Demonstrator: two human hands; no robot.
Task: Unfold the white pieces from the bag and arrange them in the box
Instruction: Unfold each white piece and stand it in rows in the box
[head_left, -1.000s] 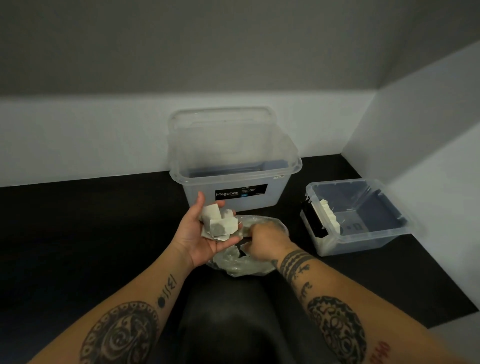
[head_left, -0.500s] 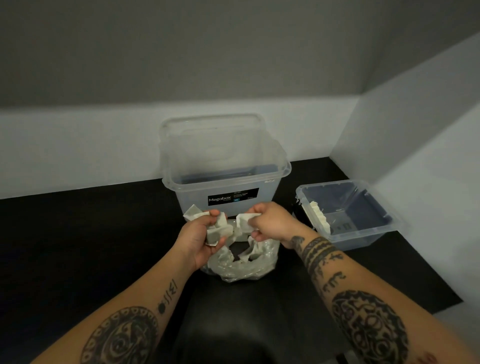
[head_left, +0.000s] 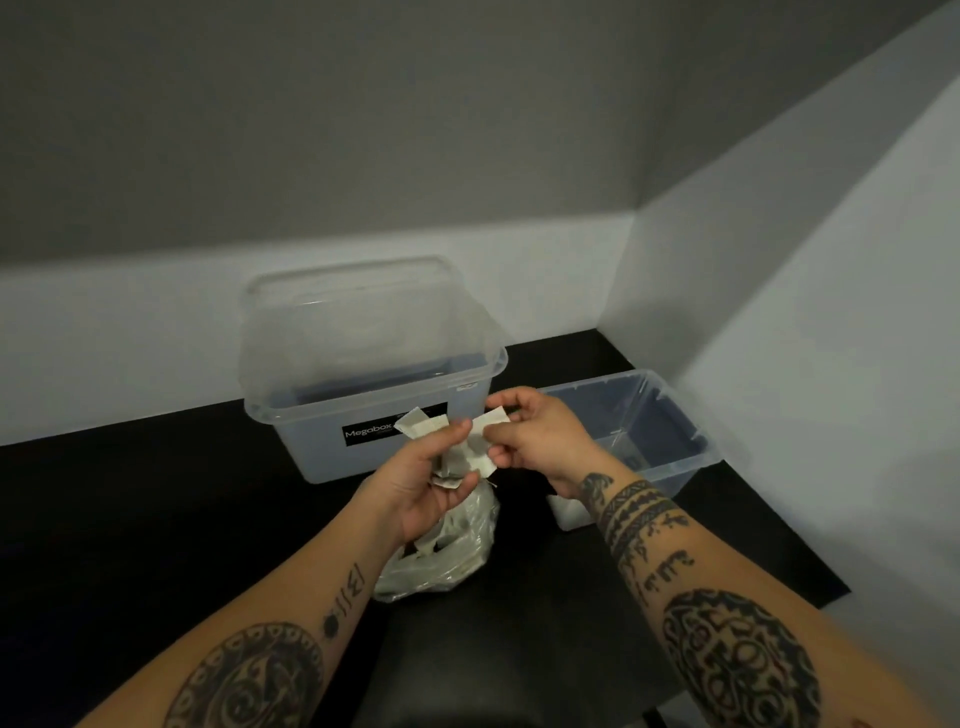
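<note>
Right in the middle of the black surface (head_left: 130, 493), just above the plastic bag (head_left: 452, 551), both hands are up with one white piece (head_left: 480, 449) between them. The left hand (head_left: 415, 488) is palm-up, fingers curled round a small bunch of folded white pieces (head_left: 420, 422), so that grip is full. A couple of corners poke out past the fingers toward the big tub. Its thumb tip also sits on the left end of the piece between the hands. The right hand (head_left: 543, 441) has a narrow pinch grip on the other end, forefinger on top and thumb below. The piece spans the gap between the hands and looks partly opened, though it's a bit blurry there.

The bag sits crumpled on the surface right under the left hand. It's clear-ish plastic and you can see more white pieces through it. Behind the hands is the big clear tub (head_left: 363, 374) with a black Megabox label on its front wall and what looks like its lid standing up at the back. Off to the right, near the white side wall (head_left: 805, 364), is the smaller clear box (head_left: 665, 415), low and open. There's some white stuff (head_left: 566, 512) in its near-left corner, mostly hidden behind the right wrist, so I can't tell how many pieces are in there. Both forearms are tattooed.
</note>
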